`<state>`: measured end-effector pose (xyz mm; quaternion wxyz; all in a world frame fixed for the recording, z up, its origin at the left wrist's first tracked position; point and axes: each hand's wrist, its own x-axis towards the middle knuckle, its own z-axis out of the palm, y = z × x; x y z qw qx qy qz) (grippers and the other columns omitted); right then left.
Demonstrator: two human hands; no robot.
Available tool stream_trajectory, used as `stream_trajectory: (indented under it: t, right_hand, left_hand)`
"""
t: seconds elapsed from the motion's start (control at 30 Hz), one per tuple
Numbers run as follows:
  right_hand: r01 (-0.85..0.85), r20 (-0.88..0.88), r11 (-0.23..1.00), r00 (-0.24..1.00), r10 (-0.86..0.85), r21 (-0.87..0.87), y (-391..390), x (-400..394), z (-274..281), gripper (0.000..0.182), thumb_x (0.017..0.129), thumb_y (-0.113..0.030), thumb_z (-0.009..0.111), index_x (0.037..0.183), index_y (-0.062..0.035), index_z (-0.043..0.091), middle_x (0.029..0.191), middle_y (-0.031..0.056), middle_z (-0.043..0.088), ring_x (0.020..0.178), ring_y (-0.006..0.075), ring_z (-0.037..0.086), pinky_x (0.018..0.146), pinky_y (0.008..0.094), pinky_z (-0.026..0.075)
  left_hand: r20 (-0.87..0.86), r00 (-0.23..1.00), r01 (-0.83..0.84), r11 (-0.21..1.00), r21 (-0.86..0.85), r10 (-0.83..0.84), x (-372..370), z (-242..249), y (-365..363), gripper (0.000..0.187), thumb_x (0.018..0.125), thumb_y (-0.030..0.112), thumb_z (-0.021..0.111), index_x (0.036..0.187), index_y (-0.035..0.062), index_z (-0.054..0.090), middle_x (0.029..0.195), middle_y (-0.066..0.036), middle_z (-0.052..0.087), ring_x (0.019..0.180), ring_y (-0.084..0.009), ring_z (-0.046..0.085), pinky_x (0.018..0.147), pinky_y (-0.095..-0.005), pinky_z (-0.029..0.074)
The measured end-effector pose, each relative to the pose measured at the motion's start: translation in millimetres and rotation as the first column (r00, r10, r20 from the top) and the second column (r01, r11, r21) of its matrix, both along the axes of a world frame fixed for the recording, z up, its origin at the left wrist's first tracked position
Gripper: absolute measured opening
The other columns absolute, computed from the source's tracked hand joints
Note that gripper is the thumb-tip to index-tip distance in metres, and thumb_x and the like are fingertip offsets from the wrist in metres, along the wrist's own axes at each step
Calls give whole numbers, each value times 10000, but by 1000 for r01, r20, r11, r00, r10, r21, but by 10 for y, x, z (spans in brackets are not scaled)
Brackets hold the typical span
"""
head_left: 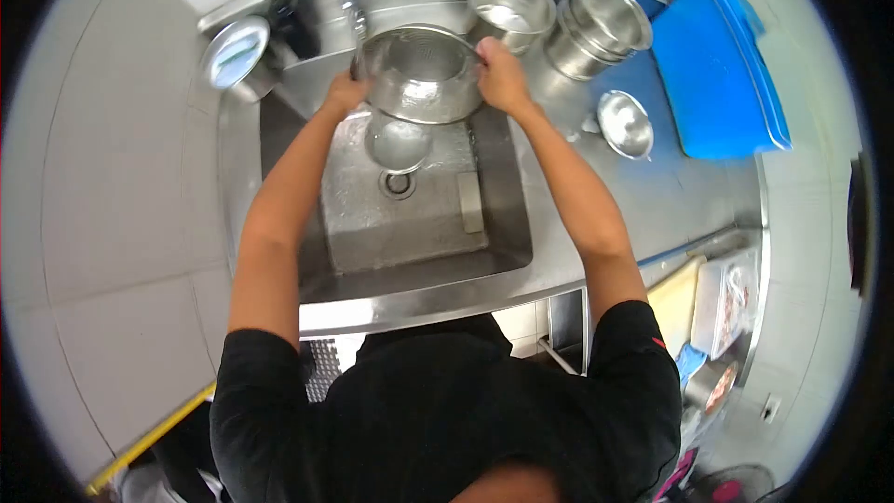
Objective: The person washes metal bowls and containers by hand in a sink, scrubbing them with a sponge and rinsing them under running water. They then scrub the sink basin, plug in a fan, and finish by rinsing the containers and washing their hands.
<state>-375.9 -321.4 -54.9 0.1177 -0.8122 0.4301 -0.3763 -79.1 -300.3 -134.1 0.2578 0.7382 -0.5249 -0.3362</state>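
Note:
Both hands are closed on the rim of a wide stainless steel bowl [426, 101], tilted over the back of the sink [317, 289]. My left hand [346, 93] grips its left side, close to the faucet [354, 14]. On the opposite side, my right hand [503, 79] has its thumb over the rim and its fingers mostly hidden behind. Below the bowl, a smaller round metal dish [399, 144] lies in the sink near the drain [398, 185]. A pale rectangular block [470, 202] rests on the sink floor to the right.
Steel pots [509, 11] and a stack of pots [596, 33] stand behind on the right. A small steel bowl [626, 125] and a blue bin [722, 74] sit farther right. A steel container [239, 54] stands at the sink's back left corner.

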Motion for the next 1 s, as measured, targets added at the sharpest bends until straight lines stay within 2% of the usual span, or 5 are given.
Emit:
stream_trajectory:
  t: [0.33,0.67,0.9,0.93,1.0]
  right_hand:
    - [58,211,997,975,-68,52,19,-390,-51,231,625,90,477,824,-26,466,836,174,494,830,375,482,687,416,392]
    - [65,190,991,978,-87,117,-137,-9,114,137,669,16,570,797,-27,551,815,150,546,793,325,546,690,407,427]
    - [-71,-611,988,779,140,137,-884,256,-1214,181,685,-227,567,747,-90,668,802,144,637,766,326,613,675,445,480]
    - [40,-697,954,691,189,298,-620,355,-882,197,714,-255,586,774,-90,675,819,135,642,788,310,617,686,418,492]
    - [76,-581,836,752,310,544,-428,525,-784,214,749,-250,597,852,-78,669,903,174,637,850,337,610,752,414,487]
  left_hand:
    - [543,836,277,915,-293,-79,-202,356,-407,573,839,453,513,1073,-69,545,938,-283,590,898,-452,554,797,-465,435]
    - [127,980,182,948,-262,-153,-151,142,443,307,882,207,516,1043,-54,498,886,-230,608,850,-346,605,734,-403,444]
    - [178,938,315,945,-84,-296,151,-86,849,365,859,300,448,814,-23,610,815,-218,624,766,-350,606,688,-412,462]
    - [255,885,341,914,219,-391,232,9,785,257,784,231,528,738,-5,620,705,-187,627,679,-342,620,630,-427,476]
    - [725,212,818,525,235,-655,675,-186,722,165,621,201,655,688,51,640,673,-164,629,652,-337,616,615,-426,485]
